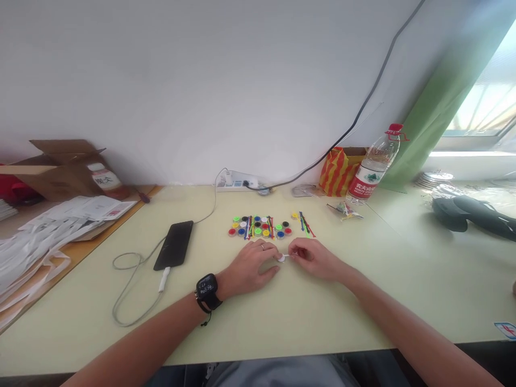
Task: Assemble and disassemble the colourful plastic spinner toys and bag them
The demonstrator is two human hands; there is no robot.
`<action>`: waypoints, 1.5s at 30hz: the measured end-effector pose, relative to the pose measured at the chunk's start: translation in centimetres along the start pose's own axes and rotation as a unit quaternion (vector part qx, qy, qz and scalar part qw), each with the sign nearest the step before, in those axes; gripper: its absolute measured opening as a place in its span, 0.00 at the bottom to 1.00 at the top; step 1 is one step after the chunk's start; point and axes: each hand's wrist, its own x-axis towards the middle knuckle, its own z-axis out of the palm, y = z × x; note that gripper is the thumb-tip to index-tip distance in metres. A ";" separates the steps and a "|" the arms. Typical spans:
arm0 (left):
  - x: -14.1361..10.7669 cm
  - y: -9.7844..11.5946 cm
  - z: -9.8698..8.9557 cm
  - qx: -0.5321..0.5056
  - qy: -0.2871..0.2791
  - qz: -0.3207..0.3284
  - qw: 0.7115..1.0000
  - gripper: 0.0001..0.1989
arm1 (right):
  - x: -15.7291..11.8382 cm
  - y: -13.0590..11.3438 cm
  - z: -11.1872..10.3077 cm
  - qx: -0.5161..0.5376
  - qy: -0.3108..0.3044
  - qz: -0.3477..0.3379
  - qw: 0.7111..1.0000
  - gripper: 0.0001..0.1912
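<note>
A small white round disc (281, 258) lies on the table under the fingertips of my left hand (255, 265), its thumb and index finger closed around it. From the disc a thin white strip (286, 256) runs to my right hand (312, 258), which pinches its other end. Just beyond my hands sit rows of small coloured discs (258, 231) in red, yellow, green, blue, black and white. Bundles of thin coloured strips (271, 228) lie between them. Farther right are one yellow disc (294, 215) and another bundle of coloured strips (307, 224).
A black phone (174, 245) with a white charging cable (133, 290) lies left. Behind are a power strip (237, 181), a striped bag (336, 172) and a water bottle (373, 169). A dark handheld device (475, 215) rests right; white straps (52, 236) and a cardboard box (68, 166) stand left.
</note>
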 end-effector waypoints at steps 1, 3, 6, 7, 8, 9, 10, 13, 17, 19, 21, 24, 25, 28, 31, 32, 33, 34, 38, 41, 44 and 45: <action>0.0 0.1 0.0 0.011 -0.002 0.002 1.000 0.11 | 0.0 0.0 0.0 -0.006 0.000 -0.001 1.000 0.04; 0.1 0.3 0.1 0.030 -0.008 0.007 0.999 0.10 | 0.0 0.1 -0.1 -0.016 0.002 -0.003 1.000 0.04; 0.0 0.2 -0.1 0.030 -0.013 0.008 0.999 0.11 | -0.1 0.1 -0.1 -0.026 0.007 0.002 1.000 0.04; 0.0 0.1 -0.1 0.021 -0.012 0.008 1.000 0.11 | -0.1 0.0 -0.1 -0.029 0.011 0.007 0.999 0.04; -0.1 0.0 -0.2 0.008 -0.011 0.009 1.000 0.12 | -0.2 0.0 -0.1 -0.030 0.015 0.014 0.999 0.04; -0.2 -0.1 -0.3 -0.007 -0.010 0.010 1.000 0.14 | -0.2 0.0 -0.1 -0.027 0.020 0.022 0.999 0.04; -0.2 -0.2 -0.4 -0.022 -0.007 0.010 1.000 0.15 | -0.3 0.0 -0.1 -0.022 0.024 0.030 0.999 0.07; -0.3 -0.5 -0.5 -0.056 0.016 0.002 0.998 0.21 | -0.4 0.2 0.0 -0.009 0.043 0.058 0.997 0.21; -0.3 -0.4 -0.5 -0.063 0.040 -0.012 0.997 0.24 | -0.5 0.4 0.0 -0.031 0.139 0.129 0.981 0.32; -0.3 -0.3 -0.5 -0.059 0.052 -0.019 0.997 0.23 | -0.9 0.1 -0.3 -0.004 0.157 0.157 0.975 0.27; -0.3 -0.2 -0.6 -0.052 0.077 -0.029 0.995 0.21 | -1.3 -0.5 -0.9 0.092 0.059 0.153 0.982 0.25; -0.2 0.0 -0.8 -0.045 0.140 -0.053 0.988 0.17 | -1.8 -1.5 -2.0 0.281 -0.122 0.104 0.946 0.38; -0.2 0.0 -0.8 -0.045 0.158 -0.059 0.985 0.17 | -1.7 -1.8 -2.3 0.321 -0.128 0.096 0.933 0.40; -0.2 0.2 -0.9 -0.051 0.178 -0.062 0.981 0.17 | -1.3 -2.0 -2.8 0.349 -0.049 0.118 0.928 0.36; -0.2 0.1 -0.9 -0.062 0.171 -0.063 0.981 0.16 | -0.7 -1.4 -2.9 0.282 0.028 0.154 0.946 0.31; -0.2 0.0 -0.9 -0.068 0.170 -0.067 0.981 0.15 | -0.5 -1.0 -2.9 0.240 0.056 0.160 0.956 0.29; -0.2 -0.1 -0.9 -0.073 0.171 -0.073 0.980 0.15 | -0.4 -0.5 -2.9 0.186 0.085 0.161 0.966 0.27; -0.2 -0.3 -0.8 -0.077 0.173 -0.080 0.979 0.15 | -0.4 0.0 -2.9 0.117 0.117 0.158 0.973 0.24; 0.0 -1.2 -0.6 -0.092 0.186 -0.109 0.972 0.16 | -0.3 2.7 -2.8 -0.150 0.202 0.135 0.958 0.11; 0.1 -1.6 -0.5 -0.104 0.192 -0.114 0.969 0.16 | -0.3 4.2 -2.8 -0.198 0.197 0.127 0.952 0.12; 0.1 -1.7 -0.5 -0.110 0.191 -0.116 0.968 0.16 | -0.2 5.0 -2.9 -0.200 0.194 0.129 0.952 0.16; 0.0 -1.7 -0.5 -0.113 0.189 -0.118 0.968 0.16 | -0.2 5.3 -2.9 -0.200 0.193 0.130 0.952 0.17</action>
